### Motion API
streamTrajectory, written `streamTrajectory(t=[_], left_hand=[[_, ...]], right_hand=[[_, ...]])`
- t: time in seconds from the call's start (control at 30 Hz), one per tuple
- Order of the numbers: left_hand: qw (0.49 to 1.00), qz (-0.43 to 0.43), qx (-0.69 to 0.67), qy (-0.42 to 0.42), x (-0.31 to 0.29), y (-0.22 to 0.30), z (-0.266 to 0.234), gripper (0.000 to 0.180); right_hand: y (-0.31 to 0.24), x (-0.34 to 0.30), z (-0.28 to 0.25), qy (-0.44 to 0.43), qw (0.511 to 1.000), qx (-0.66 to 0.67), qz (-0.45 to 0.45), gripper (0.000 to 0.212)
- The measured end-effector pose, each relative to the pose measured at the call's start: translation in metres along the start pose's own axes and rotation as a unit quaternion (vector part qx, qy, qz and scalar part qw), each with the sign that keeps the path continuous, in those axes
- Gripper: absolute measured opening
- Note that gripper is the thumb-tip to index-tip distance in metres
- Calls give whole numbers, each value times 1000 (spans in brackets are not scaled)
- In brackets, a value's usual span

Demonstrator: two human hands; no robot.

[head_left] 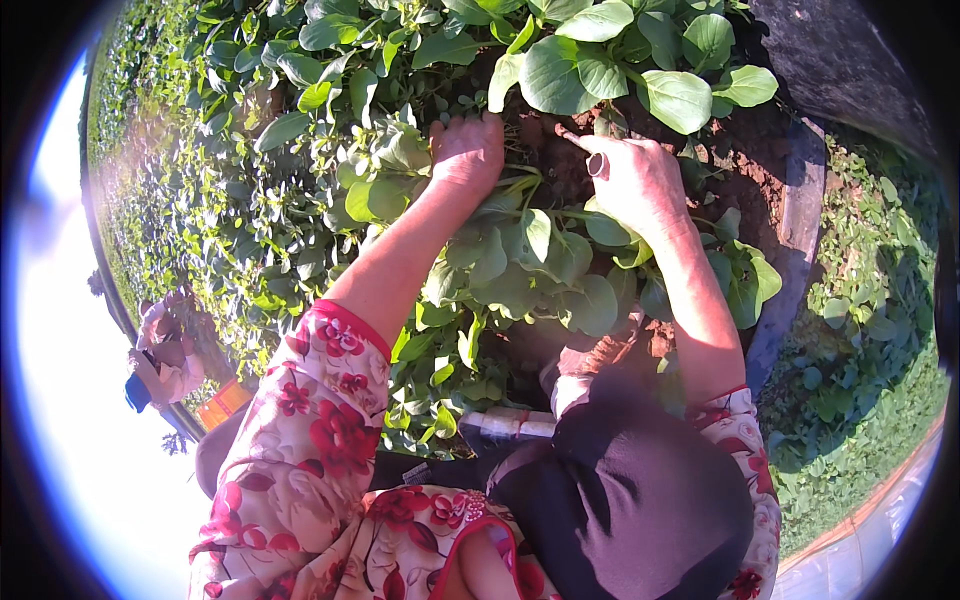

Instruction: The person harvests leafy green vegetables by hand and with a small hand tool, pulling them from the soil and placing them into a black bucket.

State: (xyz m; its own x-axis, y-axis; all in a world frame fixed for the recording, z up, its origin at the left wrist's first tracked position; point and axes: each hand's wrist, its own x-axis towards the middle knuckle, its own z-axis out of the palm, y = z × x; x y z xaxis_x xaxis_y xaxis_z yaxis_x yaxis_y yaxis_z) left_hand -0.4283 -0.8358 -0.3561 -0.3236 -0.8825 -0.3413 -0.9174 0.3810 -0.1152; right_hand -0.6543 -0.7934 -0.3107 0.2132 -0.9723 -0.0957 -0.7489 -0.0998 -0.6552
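Leafy green plants [560, 75] with broad, rounded leaves grow in reddish-brown soil [560, 165]. Low among the stems, my left hand [470, 150] is curled, its fingertips hidden by leaves and weeds. A short way to its right, my right hand [640, 185] is closed near the soil, with one finger stretched toward the left. A small dark round piece [597, 164] shows at that hand's fingers; I cannot tell whether it is a ring or the end of a handle. More broad leaves [540, 255] spread below and between my wrists.
A dark strip [790, 230] edges the bed on the right, with dark sheeting [850, 60] above it. At far left another person [165, 350] bends near an orange container [222, 404]. A pale, wrapped object [510, 422] lies close to my body.
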Motion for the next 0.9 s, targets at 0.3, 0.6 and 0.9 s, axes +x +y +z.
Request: streamTrajectory(t=[0.3, 0.6, 0.9], left_hand=[[997, -32, -51, -42, 0, 10, -9, 20], [958, -138, -236, -90, 14, -25, 7, 22], [937, -115, -304, -129, 11, -26, -3, 70]], right_hand=[[8, 3, -11, -86, 990, 71, 89, 19], [-2, -16, -52, -92, 988, 30, 120, 21], [4, 14, -6, -100, 991, 71, 57, 18]])
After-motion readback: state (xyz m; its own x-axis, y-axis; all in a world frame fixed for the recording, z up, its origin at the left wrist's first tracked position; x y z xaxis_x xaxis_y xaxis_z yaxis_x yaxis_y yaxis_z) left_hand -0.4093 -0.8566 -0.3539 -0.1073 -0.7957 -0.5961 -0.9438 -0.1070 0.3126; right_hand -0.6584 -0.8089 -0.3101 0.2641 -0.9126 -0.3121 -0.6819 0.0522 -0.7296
